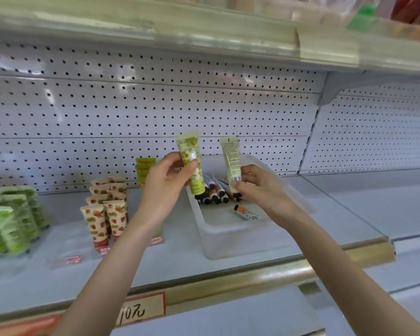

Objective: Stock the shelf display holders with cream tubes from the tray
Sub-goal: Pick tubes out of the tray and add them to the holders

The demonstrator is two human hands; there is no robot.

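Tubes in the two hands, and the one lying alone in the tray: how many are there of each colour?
Green-patterned tube, in the left hand: 1
Pale tube showing its printed back, in the right hand: 1
Orange-patterned tube, alone in the tray: 1
Total: 3

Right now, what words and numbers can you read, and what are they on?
"LING": on the green tube in the left hand.
"10元": on the price card at the bottom.
Too small to read: print on the pale tube in the right hand.
Blurred: red labels on the display holders.
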